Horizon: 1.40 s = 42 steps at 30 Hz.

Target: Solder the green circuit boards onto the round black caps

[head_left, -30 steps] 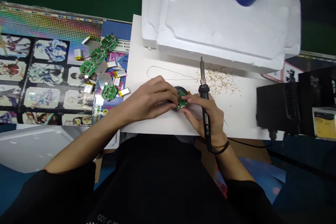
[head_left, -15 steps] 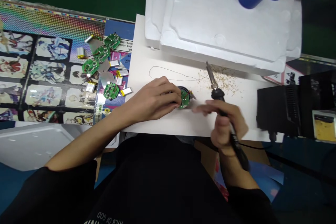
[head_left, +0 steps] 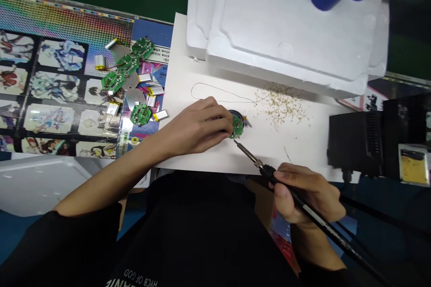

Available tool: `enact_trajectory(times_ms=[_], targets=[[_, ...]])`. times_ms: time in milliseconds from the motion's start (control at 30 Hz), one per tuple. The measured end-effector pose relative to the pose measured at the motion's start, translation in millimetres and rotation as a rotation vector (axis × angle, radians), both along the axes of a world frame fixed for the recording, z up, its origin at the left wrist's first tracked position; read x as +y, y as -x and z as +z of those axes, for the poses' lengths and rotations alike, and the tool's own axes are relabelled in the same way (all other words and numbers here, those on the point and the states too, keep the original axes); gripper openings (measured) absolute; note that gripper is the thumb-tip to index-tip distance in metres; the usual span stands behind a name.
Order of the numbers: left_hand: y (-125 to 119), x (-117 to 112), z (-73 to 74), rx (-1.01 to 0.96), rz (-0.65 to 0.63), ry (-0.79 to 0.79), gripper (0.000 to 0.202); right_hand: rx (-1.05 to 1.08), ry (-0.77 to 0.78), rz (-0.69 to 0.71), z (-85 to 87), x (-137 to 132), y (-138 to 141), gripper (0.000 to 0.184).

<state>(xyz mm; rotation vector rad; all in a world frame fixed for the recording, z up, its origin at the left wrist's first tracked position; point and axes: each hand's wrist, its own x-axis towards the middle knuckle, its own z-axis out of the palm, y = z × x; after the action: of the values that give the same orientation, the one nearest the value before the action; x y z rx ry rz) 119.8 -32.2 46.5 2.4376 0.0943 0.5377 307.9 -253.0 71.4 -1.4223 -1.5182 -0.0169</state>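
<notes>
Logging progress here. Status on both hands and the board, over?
Left hand at green board. Right hand gripping soldering iron, tip close to board. Thin wire beyond, not between.

Bare surface (head_left: 269, 141) between left hand (head_left: 202, 126) and right hand (head_left: 308, 193), iron (head_left: 248, 154) slanting across it, foam stack (head_left: 286, 27) blocking beyond both, black unit (head_left: 353, 139) right of them

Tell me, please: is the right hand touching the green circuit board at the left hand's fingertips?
Apart. The head view shows the right hand holding the soldering iron, with white work surface between this hand and the green circuit board.
</notes>
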Motion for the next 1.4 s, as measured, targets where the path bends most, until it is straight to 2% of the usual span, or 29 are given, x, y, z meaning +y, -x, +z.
enact_trajectory(times_ms=[100,233,400,567,700,1200,1400], targets=[[-0.2,-0.4,0.9,0.017,0.009,0.002,0.016,-0.003,0.022,0.024,0.3,5.8,3.2,0.029],[-0.5,-0.9,0.0,-0.004,0.008,-0.004,0.015,-0.001,0.077,-0.009,1.1,6.5,4.2,0.024],[-0.6,-0.5,-2.0,-0.045,0.003,-0.011,0.013,-0.056,0.056,-0.002,2.7,10.8,3.0,0.021],[-0.8,-0.3,-1.9,-0.009,0.007,-0.024,0.014,-0.069,0.069,0.065,3.6,11.9,-0.8,0.027],[-0.7,-0.5,-3.0,-0.054,0.003,-0.045,0.013,-0.078,0.091,0.111,5.4,10.4,-3.4,0.031],[-0.9,-0.2,-5.5,-0.061,0.003,-0.066,0.013,-0.177,0.172,0.223,18.1,16.1,-8.4,0.023],[-0.6,-0.9,-5.3,-0.07,0.009,-0.07,0.013,-0.105,0.07,0.126,21.7,11.0,-11.2,0.019]])
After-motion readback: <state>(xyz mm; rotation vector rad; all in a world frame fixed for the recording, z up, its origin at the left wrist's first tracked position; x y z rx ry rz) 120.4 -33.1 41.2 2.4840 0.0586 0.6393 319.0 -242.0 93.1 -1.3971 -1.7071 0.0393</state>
